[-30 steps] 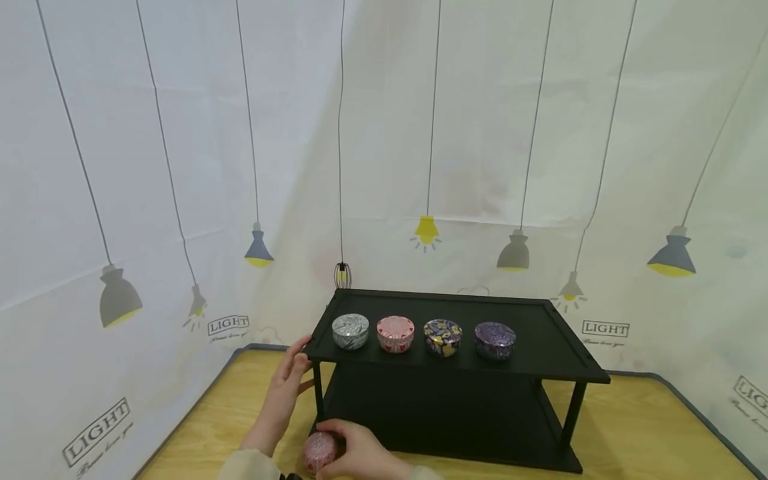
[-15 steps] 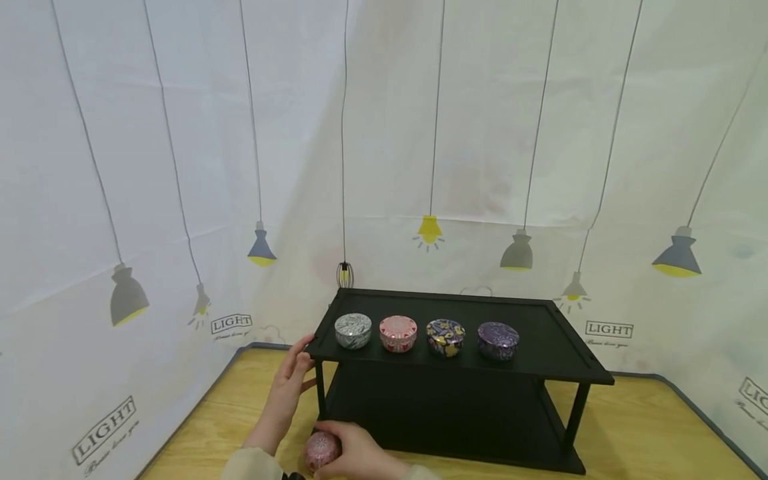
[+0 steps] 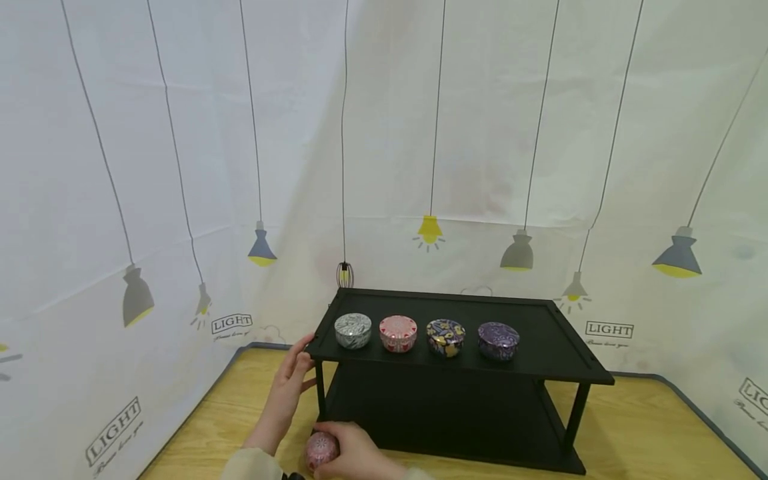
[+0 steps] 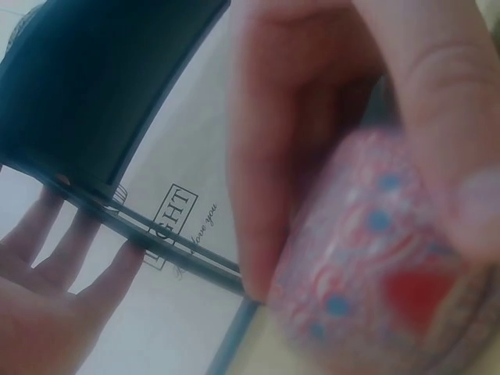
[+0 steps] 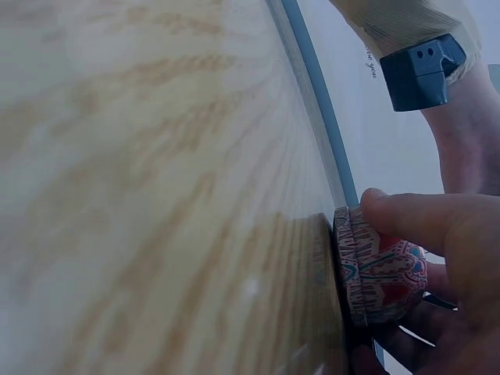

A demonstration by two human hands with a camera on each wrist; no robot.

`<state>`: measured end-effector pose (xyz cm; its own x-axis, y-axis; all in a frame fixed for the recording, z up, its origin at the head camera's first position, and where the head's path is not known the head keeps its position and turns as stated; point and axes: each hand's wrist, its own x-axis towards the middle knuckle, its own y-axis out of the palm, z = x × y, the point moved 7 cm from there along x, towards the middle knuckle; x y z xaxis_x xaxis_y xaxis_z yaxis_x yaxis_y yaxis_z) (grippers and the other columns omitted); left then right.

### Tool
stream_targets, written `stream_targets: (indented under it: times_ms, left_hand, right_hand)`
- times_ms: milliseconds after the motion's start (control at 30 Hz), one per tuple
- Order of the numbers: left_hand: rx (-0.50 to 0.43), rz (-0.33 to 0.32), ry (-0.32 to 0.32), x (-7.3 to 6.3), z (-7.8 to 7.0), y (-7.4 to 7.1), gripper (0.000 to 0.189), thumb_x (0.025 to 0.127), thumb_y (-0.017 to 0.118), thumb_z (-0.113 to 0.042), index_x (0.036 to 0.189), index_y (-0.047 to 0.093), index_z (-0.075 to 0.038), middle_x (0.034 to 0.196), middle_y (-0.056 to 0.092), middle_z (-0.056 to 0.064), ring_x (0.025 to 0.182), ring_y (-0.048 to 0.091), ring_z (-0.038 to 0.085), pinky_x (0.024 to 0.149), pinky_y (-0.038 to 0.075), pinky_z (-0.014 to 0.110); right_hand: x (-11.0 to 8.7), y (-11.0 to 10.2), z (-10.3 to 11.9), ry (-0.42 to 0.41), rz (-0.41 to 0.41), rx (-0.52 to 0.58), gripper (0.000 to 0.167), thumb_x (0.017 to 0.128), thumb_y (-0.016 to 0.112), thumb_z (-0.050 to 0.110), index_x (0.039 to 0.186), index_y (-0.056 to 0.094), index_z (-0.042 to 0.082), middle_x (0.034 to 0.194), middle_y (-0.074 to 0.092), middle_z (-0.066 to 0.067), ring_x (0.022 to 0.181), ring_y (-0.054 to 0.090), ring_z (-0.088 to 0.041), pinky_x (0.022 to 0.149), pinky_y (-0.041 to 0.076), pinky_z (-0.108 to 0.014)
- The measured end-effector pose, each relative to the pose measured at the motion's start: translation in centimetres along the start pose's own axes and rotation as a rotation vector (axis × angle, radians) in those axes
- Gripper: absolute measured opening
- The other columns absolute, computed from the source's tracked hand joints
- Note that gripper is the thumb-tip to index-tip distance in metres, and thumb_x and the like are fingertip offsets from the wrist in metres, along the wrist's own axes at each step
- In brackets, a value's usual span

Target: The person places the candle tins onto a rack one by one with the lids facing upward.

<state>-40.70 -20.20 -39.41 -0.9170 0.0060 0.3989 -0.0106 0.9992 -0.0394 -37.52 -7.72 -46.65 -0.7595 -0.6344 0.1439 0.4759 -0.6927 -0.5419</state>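
My right hand (image 3: 360, 453) grips a small pink-and-red patterned tin (image 3: 322, 451) at the front left corner of a black two-level shelf (image 3: 456, 423). In the right wrist view the tin (image 5: 383, 273) has its rimmed end toward the wooden tabletop, with thumb and fingers round its sides. A red heart shows on it in the left wrist view. My left hand (image 3: 287, 387) touches the shelf's upper left corner beside the post; its fingers look fairly straight, their tips partly hidden behind the black frame (image 4: 195, 258).
In a row on the upper board stand a grey-white tin (image 3: 353, 331), a pink tin with red hearts (image 3: 398, 334), a navy-and-gold floral tin (image 3: 445, 338) and a purple tin (image 3: 498, 341). A lamp-printed cloth backdrop (image 3: 384, 167) surrounds the wooden table (image 3: 240, 380).
The head view has shifted slightly, so the scene sits a little further right. Both hands, the pink tin and the shelf keep nearly the same places relative to each other.
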Motion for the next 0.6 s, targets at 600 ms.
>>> stream_targets:
  times_ms: [600]
  left_hand:
    - [-0.001,-0.005,-0.038,0.04,0.05,0.05,0.046,0.107,0.036,-0.033,0.149,0.035,-0.015,0.143,0.036,0.018,0.126,0.039,0.036,0.098,0.039,0.06]
  right_hand:
    - [-0.96,-0.87,-0.51,0.069,-0.023,0.073,0.049,0.071,0.083,0.013,0.117,0.068,0.012,0.103,0.064,0.012,0.086,0.057,-0.003,0.073,0.05,-0.026]
